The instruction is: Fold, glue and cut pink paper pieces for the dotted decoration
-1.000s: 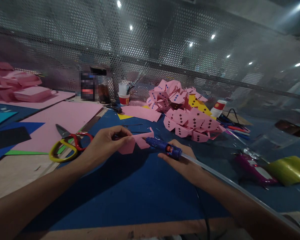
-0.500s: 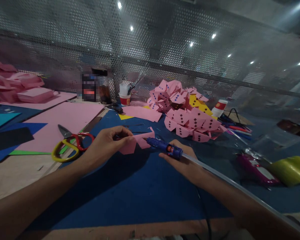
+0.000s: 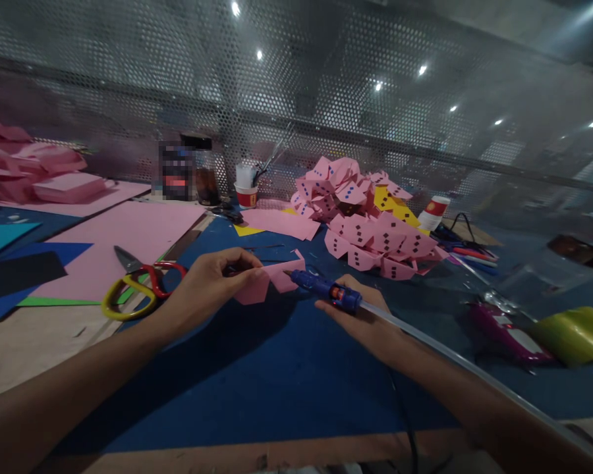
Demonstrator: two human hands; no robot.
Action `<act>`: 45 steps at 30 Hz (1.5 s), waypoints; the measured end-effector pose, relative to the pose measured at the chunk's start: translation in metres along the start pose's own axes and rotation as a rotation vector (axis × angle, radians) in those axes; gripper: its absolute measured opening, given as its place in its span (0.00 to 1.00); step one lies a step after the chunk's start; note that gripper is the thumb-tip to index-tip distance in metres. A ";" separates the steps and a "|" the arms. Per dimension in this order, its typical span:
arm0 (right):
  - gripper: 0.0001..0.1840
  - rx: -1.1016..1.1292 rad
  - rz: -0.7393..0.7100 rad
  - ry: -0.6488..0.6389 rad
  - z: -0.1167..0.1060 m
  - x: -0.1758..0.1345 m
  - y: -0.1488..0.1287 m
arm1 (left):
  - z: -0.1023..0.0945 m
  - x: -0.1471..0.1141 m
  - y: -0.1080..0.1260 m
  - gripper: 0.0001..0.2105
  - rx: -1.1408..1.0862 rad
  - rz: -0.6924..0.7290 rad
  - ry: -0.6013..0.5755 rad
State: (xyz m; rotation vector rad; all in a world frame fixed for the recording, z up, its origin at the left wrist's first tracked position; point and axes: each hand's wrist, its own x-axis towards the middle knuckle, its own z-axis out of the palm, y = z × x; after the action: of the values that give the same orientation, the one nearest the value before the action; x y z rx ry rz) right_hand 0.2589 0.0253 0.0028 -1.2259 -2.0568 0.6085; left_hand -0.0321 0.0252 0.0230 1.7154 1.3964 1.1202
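Between the thumb and fingers of my left hand (image 3: 220,280) is a folded pink paper strip (image 3: 254,289), held just above the blue mat (image 3: 277,375). My right hand (image 3: 363,316) is closed round a blue hot glue gun (image 3: 321,288). Its nozzle points left and meets the paper near the strip's right end; whether glue is coming out is too small to see. A long clear glue stick (image 3: 425,339) sticks out of the gun's back and runs over my right forearm. Left of my left hand lie scissors (image 3: 131,296) with red and yellow handles.
Behind my hands sits a heap of pink paper pieces with dark diamonds (image 3: 375,240). Paper cups (image 3: 247,195) and a jar (image 3: 207,181) stand by the mesh wall. Pink sheets (image 3: 123,230) lie left; a magenta object (image 3: 507,336) and yellow packet (image 3: 576,336) lie right.
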 end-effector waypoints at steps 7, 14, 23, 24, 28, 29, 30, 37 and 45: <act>0.17 -0.002 0.002 0.009 0.001 0.001 0.000 | 0.000 0.000 0.000 0.16 0.000 0.012 -0.001; 0.17 0.022 0.013 0.007 0.001 0.000 0.000 | -0.001 0.001 -0.005 0.16 0.011 0.000 -0.013; 0.20 0.307 0.221 0.012 0.006 0.009 0.000 | 0.001 0.002 0.001 0.16 -0.035 -0.056 -0.019; 0.20 0.345 0.253 -0.001 0.005 0.010 -0.002 | 0.001 0.001 0.002 0.16 -0.049 -0.060 -0.024; 0.20 0.436 0.312 -0.058 -0.001 0.014 -0.008 | 0.004 -0.002 0.004 0.16 -0.057 -0.062 -0.047; 0.20 0.453 0.314 -0.062 -0.002 0.014 -0.008 | 0.004 -0.003 0.004 0.15 -0.053 -0.060 -0.055; 0.20 0.465 0.313 -0.061 -0.002 0.014 -0.007 | 0.005 -0.004 0.004 0.15 -0.051 -0.059 -0.066; 0.21 0.447 0.313 -0.050 -0.002 0.016 0.001 | 0.012 -0.009 0.001 0.13 -0.041 -0.062 -0.138; 0.19 0.287 0.364 0.004 -0.009 0.033 -0.006 | 0.000 -0.022 -0.002 0.12 0.064 -0.057 -0.146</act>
State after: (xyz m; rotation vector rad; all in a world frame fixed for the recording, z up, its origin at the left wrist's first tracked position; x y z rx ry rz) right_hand 0.2508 0.0525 0.0224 -1.4305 -1.6788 1.0284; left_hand -0.0351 0.0039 0.0163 1.7534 1.3947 0.9092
